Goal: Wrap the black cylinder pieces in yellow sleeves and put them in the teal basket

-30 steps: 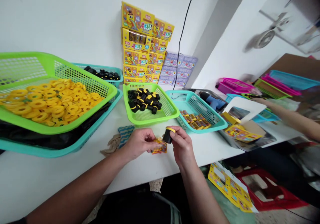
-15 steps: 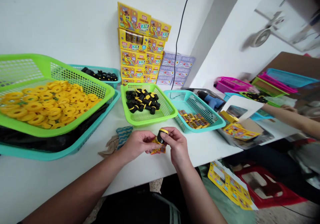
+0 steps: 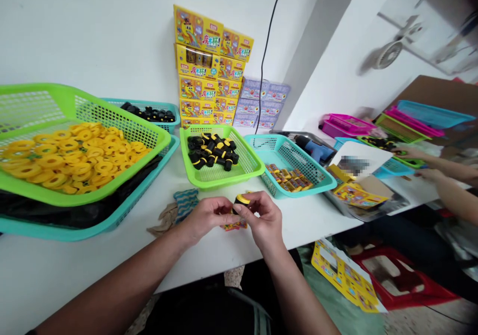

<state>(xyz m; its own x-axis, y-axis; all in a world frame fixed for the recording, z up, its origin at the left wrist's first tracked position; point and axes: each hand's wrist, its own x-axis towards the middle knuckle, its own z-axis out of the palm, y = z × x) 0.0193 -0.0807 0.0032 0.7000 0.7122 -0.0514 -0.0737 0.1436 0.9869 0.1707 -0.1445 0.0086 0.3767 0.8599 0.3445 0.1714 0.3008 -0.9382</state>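
Observation:
Between my two hands is a small black cylinder with a yellow band. My right hand pinches its right side between thumb and fingers. On the other side, the fingers of my left hand are closed against the cylinder, partly hiding it. Just under my fingers lie colourful printed pieces, mostly covered, possibly labels. Beyond my hands, a green basket holds several similar black and yellow cylinders. To its right, a turquoise basket contains printed cylinders.
Yellow rings fill a large green basket at left. A patterned cloth lies near my left wrist. Yellow boxes stand stacked against the wall. A metal tray and a co-worker's hands are at right.
The cylinder has shifted slightly left and tilted, and my left fingers now meet it. At far right, the co-worker's hands have come over a basket of black parts.

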